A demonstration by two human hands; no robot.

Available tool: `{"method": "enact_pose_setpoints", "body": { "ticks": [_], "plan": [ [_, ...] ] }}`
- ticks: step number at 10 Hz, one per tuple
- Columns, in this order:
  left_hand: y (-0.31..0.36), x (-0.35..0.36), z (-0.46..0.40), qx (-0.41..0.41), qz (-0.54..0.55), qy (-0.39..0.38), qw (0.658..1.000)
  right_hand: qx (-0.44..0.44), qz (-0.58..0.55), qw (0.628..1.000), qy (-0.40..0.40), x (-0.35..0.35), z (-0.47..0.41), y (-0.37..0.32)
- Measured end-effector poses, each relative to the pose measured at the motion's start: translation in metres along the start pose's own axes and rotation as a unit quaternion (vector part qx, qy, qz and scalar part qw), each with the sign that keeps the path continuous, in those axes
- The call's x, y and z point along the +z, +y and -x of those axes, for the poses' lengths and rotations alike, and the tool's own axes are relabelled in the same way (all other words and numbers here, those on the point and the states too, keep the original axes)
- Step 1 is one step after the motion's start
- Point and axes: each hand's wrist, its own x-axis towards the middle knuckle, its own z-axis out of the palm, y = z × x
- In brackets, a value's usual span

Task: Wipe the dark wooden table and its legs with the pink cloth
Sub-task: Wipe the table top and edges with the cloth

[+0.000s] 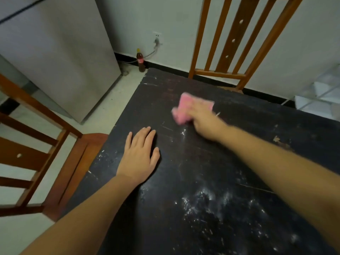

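Only one pink cloth (185, 109), two chairs (237, 43).

White walls (184, 24) with black baseboard (165, 66), pale tile floor (114, 107). Grey fridge-like cabinet (60, 52) far left. Two orange-brown slatted wooden chairs: one at left (46, 157), one at the far side against the wall (237, 43). Wall socket (157, 36) with plug and cable; brown bottle, yellow cap (140, 60), on the floor below. Dim, even light.
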Motion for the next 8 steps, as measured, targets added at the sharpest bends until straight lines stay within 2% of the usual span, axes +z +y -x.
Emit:
{"method": "enact_pose_setpoints", "body": {
  "ticks": [1, 2, 3, 4, 5, 6, 7, 8],
  "plan": [
    [0.0, -0.004, 0.001, 0.003, 0.05, 0.001, 0.999, 0.102, -0.085, 0.99, -0.053, 0.109, -0.032, 0.044],
    [-0.009, -0.009, 0.004, 0.045, 0.074, -0.01, 0.996, 0.4, -0.043, 0.887, 0.226, 0.154, -0.082, 0.012],
    [-0.035, -0.018, 0.005, 0.026, 0.023, 0.024, 0.999, 0.153, -0.235, 0.96, -0.001, 0.026, 0.032, -0.028],
    [-0.058, -0.03, 0.002, -0.103, 0.014, 0.028, 0.994, -0.064, -0.036, 0.997, -0.003, -0.051, -0.001, -0.017],
    [-0.06, -0.032, 0.002, -0.174, 0.074, -0.004, 0.982, 0.074, -0.033, 0.995, 0.065, -0.045, -0.07, 0.01],
    [-0.06, -0.032, 0.001, -0.17, 0.106, -0.002, 0.98, 0.023, -0.003, 0.999, 0.038, -0.006, -0.055, -0.018],
    [-0.067, -0.032, 0.002, -0.188, 0.148, -0.005, 0.971, -0.14, -0.081, 0.986, -0.039, 0.02, 0.024, -0.071],
    [-0.07, -0.032, 0.001, -0.192, 0.196, -0.002, 0.962, -0.222, -0.115, 0.952, -0.178, 0.034, 0.095, -0.102]
  ]
}}
